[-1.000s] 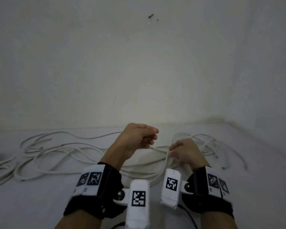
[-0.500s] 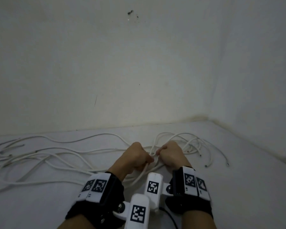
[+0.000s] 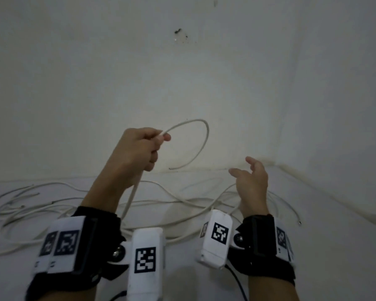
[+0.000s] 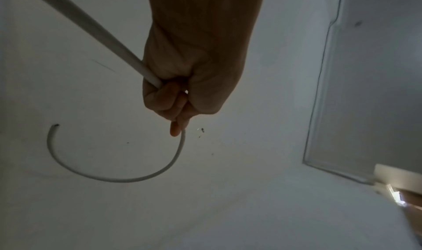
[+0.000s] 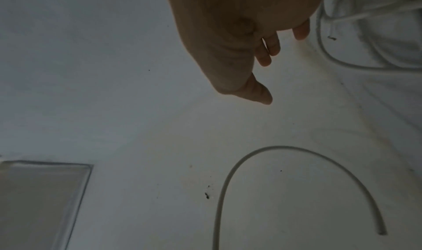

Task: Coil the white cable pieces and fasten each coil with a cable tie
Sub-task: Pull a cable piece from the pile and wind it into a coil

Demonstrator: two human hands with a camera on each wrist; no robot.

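Observation:
My left hand [image 3: 148, 146] is raised in front of the wall and grips a white cable [image 3: 201, 135] in its fist. The cable's free end curves out in an arc and stops in mid-air, and the rest hangs down past my forearm to the floor. The left wrist view shows the left hand [image 4: 180, 98] clenched round the cable [image 4: 114, 179]. My right hand [image 3: 251, 179] hovers lower and to the right, fingers relaxed and apart, holding nothing. In the right wrist view the right hand [image 5: 262, 60] is empty, with the cable arc [image 5: 283, 148] beyond it. No cable tie is visible.
Several loose white cable pieces [image 3: 52, 200] sprawl over the white floor from the far left to the right corner, with cut ends [image 3: 299, 222] sticking out. White walls meet in a corner [image 3: 274, 164] at the right. A framed panel [image 4: 365, 91] shows in the left wrist view.
Both hands were low on the cable pile, close together. Now my left hand has lifted one cable up in front of the wall, and my right hand has let go and moved right.

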